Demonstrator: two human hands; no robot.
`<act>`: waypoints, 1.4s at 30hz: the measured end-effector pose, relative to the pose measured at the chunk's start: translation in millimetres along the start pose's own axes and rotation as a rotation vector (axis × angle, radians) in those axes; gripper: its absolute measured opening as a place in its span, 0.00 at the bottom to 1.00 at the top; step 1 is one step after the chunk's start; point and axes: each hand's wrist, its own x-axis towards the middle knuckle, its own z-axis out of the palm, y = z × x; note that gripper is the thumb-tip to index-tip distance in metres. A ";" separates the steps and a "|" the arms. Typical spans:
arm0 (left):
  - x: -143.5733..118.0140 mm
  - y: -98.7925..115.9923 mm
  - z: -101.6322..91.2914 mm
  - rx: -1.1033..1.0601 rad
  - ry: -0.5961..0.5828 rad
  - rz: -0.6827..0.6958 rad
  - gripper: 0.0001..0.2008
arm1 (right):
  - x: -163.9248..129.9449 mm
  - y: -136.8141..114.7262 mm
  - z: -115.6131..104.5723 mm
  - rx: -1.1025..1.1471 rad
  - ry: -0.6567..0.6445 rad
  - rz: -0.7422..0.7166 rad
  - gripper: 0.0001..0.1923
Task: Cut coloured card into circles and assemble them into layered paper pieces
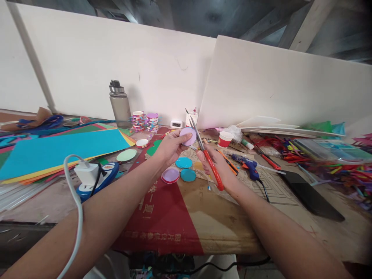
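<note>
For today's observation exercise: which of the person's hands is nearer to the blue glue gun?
Right. The right hand, holding red scissors, is just beside the blue glue gun; the left hand is farther off.

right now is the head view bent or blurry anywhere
Head view: wide-lens bending curves the white boards and table edge; the corners darken; the purple paper disc and red-handled scissors stay fairly sharp; light is soft, without glare.
</note>
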 end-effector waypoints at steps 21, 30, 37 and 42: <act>3.3 12.6 -6.7 0.131 -0.063 -0.070 0.21 | 1.3 -10.6 -10.2 -0.146 -0.066 -0.068 0.18; 2.7 17.8 -10.2 0.220 -0.116 -0.052 0.20 | -1.5 -18.6 -10.7 -0.147 -0.069 -0.055 0.16; 9.9 23.2 -21.1 0.321 -0.153 -0.071 0.21 | -0.4 -19.9 -13.6 -0.142 -0.126 -0.017 0.17; 12.3 24.5 -25.8 0.388 -0.167 -0.076 0.21 | 0.7 -18.2 -14.4 -0.197 -0.121 -0.051 0.20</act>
